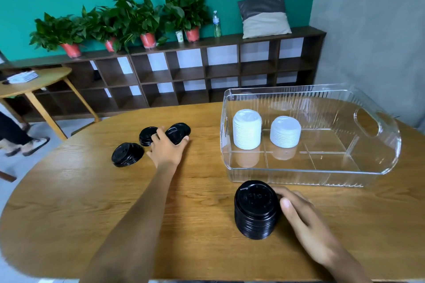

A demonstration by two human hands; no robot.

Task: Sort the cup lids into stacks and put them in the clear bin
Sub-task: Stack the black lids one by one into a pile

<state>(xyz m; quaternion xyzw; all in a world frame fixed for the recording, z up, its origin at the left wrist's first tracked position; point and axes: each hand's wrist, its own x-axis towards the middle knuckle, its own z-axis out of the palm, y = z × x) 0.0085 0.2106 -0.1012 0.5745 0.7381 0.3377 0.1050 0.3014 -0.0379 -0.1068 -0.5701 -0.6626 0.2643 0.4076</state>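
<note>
The left hand [169, 147] reached toward the table's [92, 202] far edge, its fingers curled round a small clump of black lids [177, 132], thumb on one side and fingertips on the other. Two more loose clumps lay just beside it: one [147, 135] touching the hand's left side, another [127, 154] a little nearer the left edge. Close to the near edge stood the tall black stack [256, 209], and the right hand [296, 211] steadied it, thumb and fingers loosely bent against its right side, whether truly gripping I cannot tell. The bin [377, 167] sat toward the table's right end, with two white stacks [247, 128] [285, 131] side by side in its far left part.

These lids were likely thin moulded plastic: very light, slightly springy, smooth enough to slide off one another. A tall stack would probably topple or fan out if lifted by the top, so it should be clasped low around the rims from both sides. Loose lids are best pinched at opposite rim edges.
</note>
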